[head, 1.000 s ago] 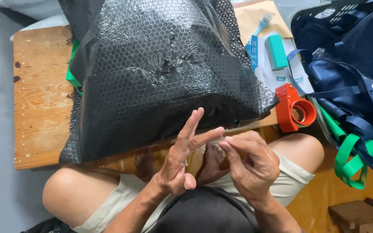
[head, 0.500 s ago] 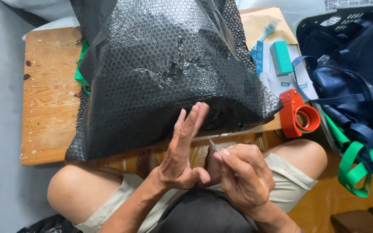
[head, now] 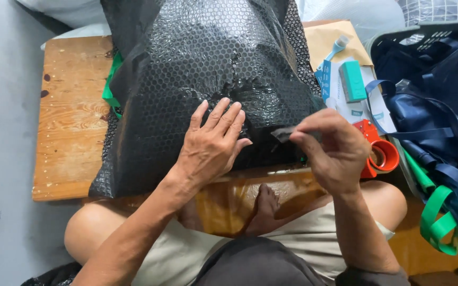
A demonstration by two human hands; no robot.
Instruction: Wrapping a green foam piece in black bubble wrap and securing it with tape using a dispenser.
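A big parcel wrapped in black bubble wrap (head: 197, 69) lies on a low wooden table (head: 72, 116). My left hand (head: 213, 143) presses flat on the parcel's near face, fingers spread. My right hand (head: 329, 148) pinches a short strip of clear tape (head: 283, 133) between thumb and fingers, holding it just over the parcel's near right corner. The strip's free end points left toward my left hand.
An orange-red tape dispenser (head: 380, 153) stands at the table's right edge. Behind it lie a teal box (head: 352, 80) and a brown envelope (head: 327, 39). Dark blue bags with green straps (head: 441, 137) fill the right side. My knees sit under the table.
My left hand has gone from upright in the air down flat onto the parcel. My right hand has lifted the tape strip from my lap up to the parcel's corner.
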